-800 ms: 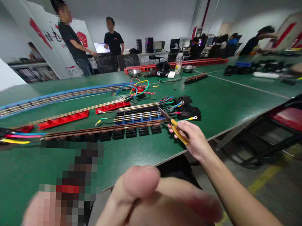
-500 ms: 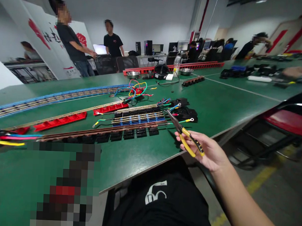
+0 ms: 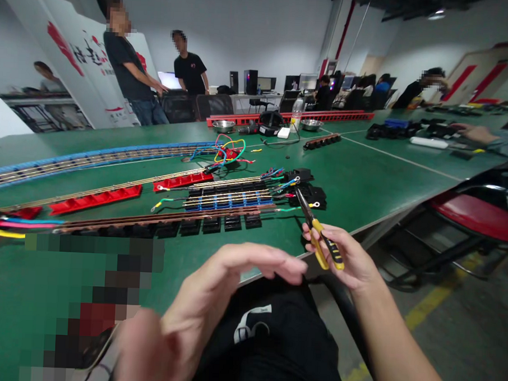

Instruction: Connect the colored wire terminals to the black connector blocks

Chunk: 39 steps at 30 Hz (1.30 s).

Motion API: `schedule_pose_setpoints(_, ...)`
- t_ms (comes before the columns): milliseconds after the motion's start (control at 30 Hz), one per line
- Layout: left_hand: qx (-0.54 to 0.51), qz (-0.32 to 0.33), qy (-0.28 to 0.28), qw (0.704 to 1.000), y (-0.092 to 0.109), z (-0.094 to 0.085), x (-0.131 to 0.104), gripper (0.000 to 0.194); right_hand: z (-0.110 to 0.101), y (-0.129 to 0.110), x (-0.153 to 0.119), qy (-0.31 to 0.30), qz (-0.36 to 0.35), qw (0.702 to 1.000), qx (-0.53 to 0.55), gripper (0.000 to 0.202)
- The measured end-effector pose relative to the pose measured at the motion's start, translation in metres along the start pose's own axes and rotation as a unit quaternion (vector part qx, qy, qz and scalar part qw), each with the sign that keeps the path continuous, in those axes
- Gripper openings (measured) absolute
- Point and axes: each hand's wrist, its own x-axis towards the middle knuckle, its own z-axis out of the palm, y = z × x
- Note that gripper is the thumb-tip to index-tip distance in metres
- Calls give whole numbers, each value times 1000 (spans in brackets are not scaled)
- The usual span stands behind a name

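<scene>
In my right hand [image 3: 348, 253] are long-nose pliers [image 3: 307, 209] with yellow and black handles, their jaws pointing up and away from me. My left hand [image 3: 216, 284] is raised in the foreground, holding nothing, with its thumb apart from its slightly blurred fingers. Beyond the plier tips lie black plastic parts [image 3: 310, 197] and wires with ring terminals [image 3: 316, 204]. A blue and black track section [image 3: 230, 199] with metal rails rests on the green table [image 3: 364, 178]. Closer to me, copper-coloured rails [image 3: 164, 217] run along black sleepers [image 3: 212, 225].
Behind lie red sleeper strips [image 3: 97, 199], a long blue track [image 3: 91, 156] and a tangle of coloured wires [image 3: 230, 150]. Farther back are metal bowls [image 3: 223, 126], a bottle [image 3: 296, 115] and a red track [image 3: 341, 117]. A red stool [image 3: 484, 203] stands at right. Several people are in the room.
My left hand has come into view at the bottom, rising toward the right hand. The pliers remain in my right hand, now turned slightly more upright.
</scene>
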Motion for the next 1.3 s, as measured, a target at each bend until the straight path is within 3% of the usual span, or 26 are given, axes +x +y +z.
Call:
schedule_pose_setpoints(133,241,16,9,970,-31,-1,50,41,7,-4,-6,25,14,1000,-5,28)
schedule_pose_setpoints(300,432,-52,-76,897,-60,9,102,60,10,5,-16,12,16,1000,-16,35)
schedule_pose_setpoints(467,523,-156,11,838,-77,18,137,60,3,13,-17,-12,41,998,-39,37)
schedule_pose_setpoints(667,512,-197,23,836,-94,21,144,73,5,6,-6,-26,46,996,-75,44)
schedule_pose_setpoints(733,498,-188,-21,846,-98,12,146,84,7,5,-2,-17,39,996,-78,45)
schedule_pose_setpoints(833,443,-164,-149,869,-106,-9,149,107,6,4,3,-9,35,997,-74,43)
schedule_pose_setpoints(867,433,-173,-166,869,-109,-16,149,115,6,4,5,-12,36,996,-77,42)
schedule_pose_setpoints(967,430,-177,-157,871,-119,-30,146,126,3,4,11,-37,32,993,-107,40)
schedule_pose_setpoints(1067,438,-163,-156,870,-128,-30,142,124,3,3,17,-63,17,988,-143,39)
schedule_pose_setpoints(1300,486,-100,-47,867,-136,-23,141,115,0,-1,40,-85,-40,962,-255,34)
